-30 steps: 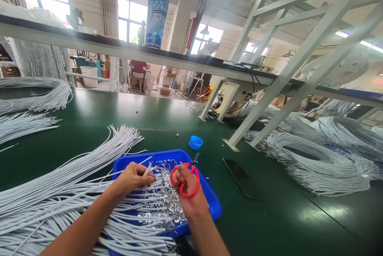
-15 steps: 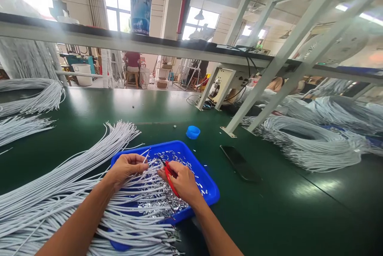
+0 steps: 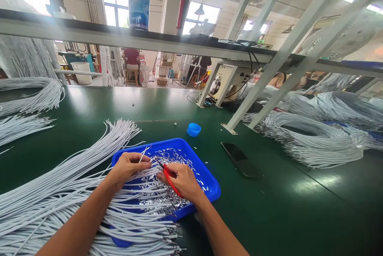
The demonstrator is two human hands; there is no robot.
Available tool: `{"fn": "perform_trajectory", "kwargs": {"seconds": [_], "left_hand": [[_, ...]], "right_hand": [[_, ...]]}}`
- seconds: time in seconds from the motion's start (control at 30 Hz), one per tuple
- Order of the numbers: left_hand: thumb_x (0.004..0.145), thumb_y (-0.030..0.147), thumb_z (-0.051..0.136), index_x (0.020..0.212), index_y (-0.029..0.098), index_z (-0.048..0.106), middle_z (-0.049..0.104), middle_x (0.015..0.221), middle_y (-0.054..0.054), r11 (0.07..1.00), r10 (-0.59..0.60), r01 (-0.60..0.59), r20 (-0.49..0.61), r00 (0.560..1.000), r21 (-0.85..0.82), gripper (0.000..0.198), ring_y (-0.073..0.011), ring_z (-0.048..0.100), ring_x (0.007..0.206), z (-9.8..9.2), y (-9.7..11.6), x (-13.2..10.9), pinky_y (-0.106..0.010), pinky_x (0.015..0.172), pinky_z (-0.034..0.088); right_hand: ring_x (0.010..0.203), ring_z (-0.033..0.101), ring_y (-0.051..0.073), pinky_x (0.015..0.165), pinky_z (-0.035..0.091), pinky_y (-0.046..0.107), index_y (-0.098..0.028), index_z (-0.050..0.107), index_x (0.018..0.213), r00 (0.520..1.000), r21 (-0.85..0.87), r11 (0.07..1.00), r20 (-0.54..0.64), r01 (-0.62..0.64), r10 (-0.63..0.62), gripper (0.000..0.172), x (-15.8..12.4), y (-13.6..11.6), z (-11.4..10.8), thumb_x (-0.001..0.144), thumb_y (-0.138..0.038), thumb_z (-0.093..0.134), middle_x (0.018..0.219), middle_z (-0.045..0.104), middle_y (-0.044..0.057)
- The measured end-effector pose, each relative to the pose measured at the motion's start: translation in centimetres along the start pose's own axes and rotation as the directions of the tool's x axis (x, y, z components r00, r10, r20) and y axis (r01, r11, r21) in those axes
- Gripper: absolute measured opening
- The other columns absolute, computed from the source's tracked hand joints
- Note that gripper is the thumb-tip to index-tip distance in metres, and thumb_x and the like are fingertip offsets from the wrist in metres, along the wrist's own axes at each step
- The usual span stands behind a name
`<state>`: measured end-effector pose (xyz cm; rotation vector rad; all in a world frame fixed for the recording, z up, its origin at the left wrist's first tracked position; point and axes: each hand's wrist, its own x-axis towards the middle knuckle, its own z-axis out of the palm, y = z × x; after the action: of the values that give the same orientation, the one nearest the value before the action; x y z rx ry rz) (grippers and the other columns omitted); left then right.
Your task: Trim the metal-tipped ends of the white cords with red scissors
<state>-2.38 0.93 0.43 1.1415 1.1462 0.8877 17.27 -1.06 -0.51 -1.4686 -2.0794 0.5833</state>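
Your left hand (image 3: 128, 167) pinches a white cable (image 3: 143, 154) over the blue tray (image 3: 209, 182), likely so scraps drop in; right hand (image 3: 183, 181) grips red scissors (image 3: 168, 174).

Of the person, only two arms show, from the lower edge of the view upward. The left hand (image 3: 128, 167) and right hand (image 3: 182, 180) are bare, fingers uncovered. The left forearm (image 3: 86, 216) and right forearm (image 3: 218, 236) are likewise bare along their whole visible length.
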Motion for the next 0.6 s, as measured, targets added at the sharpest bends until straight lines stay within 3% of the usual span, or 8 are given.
{"fn": "perform_trajectory", "kwargs": {"seconds": [0.1,0.27,0.5,0.6], "left_hand": [[0.052,0.036,0.079,0.075,0.012,0.068,0.054,0.049,0.004,1.000,0.010,-0.010,0.004,1.000,-0.008,0.035,-0.0044,0.037,0.040,-0.07,0.20,-0.05,-0.019,0.042,0.025],[0.054,0.034,0.078,0.076,0.013,0.070,0.055,0.052,0.004,0.997,0.062,-0.062,0.018,0.998,0.042,0.031,-0.0061,0.042,0.045,0.10,0.21,-0.09,-0.020,0.046,0.030],[0.059,0.034,0.074,0.075,0.012,0.069,0.052,0.054,0.003,0.950,0.234,-0.231,0.013,0.972,0.212,0.028,-0.0079,0.041,0.050,0.09,-0.39,0.34,-0.021,0.051,0.031],[0.059,0.033,0.074,0.074,0.012,0.069,0.052,0.053,0.004,0.947,0.237,-0.233,0.010,0.972,0.219,0.027,-0.0077,0.041,0.050,0.05,-0.46,0.41,-0.021,0.050,0.031]], "right_hand": [[0.048,0.031,0.008,0.046,0.017,0.022,-0.017,0.040,0.046,1.000,0.023,1.000,0.003,0.006,-0.006,0.042,-0.03,0.06,0.09,0.075,-0.044,0.054,0.049,0.034,-0.006],[0.047,0.029,0.008,0.045,0.016,0.023,-0.017,0.034,0.043,1.000,0.034,0.999,0.017,-0.017,0.016,0.045,0.01,0.12,0.29,0.074,-0.043,0.054,0.047,0.030,-0.005],[0.047,0.028,0.008,0.046,0.015,0.024,-0.017,0.028,0.045,0.999,0.022,0.999,0.026,-0.043,0.043,0.048,0.00,0.44,0.43,0.074,-0.045,0.053,0.047,0.027,-0.005],[0.047,0.027,0.008,0.046,0.014,0.024,-0.017,0.028,0.045,0.999,0.025,0.999,0.026,-0.032,0.031,0.048,-0.04,0.37,0.70,0.075,-0.045,0.052,0.048,0.027,-0.005]]}}
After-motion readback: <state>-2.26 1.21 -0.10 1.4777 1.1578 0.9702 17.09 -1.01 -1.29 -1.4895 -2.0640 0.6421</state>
